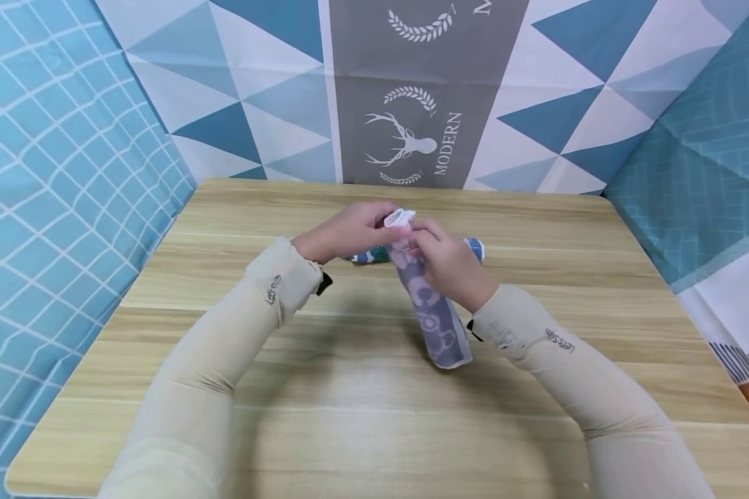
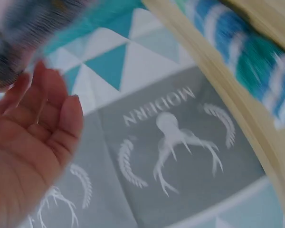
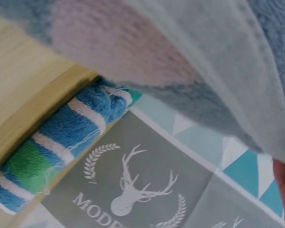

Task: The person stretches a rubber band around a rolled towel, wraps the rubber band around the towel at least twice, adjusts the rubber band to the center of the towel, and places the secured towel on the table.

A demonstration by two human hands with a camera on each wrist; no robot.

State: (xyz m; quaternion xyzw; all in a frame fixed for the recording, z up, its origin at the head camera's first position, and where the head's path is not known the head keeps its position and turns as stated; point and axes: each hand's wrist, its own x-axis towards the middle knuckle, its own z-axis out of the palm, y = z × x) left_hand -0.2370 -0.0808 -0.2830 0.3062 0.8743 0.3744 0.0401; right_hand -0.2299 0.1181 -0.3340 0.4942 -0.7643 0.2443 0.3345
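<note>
A grey-purple towel point(image 1: 433, 312) with a pale pink pattern hangs lengthwise over the table, its white-edged top end point(image 1: 401, 219) held up between both hands. My left hand point(image 1: 357, 230) grips that top end from the left, thumb across the front. Just below it on the right, my right hand point(image 1: 454, 265) pinches the towel's side edge. Close up in the right wrist view, the towel point(image 3: 118, 42) covers the upper part, with its pale hem showing. Behind the hands lies a rolled towel point(image 3: 61, 128) with blue, green and white stripes, partly hidden in the head view.
The wooden table point(image 1: 324, 402) spreads under both forearms. A patterned cloth point(image 1: 406, 90) with a deer print stands along the far edge, and a blue grid cloth point(image 1: 56, 173) hangs at the left side. Teal fabric point(image 1: 718, 152) stands on the right.
</note>
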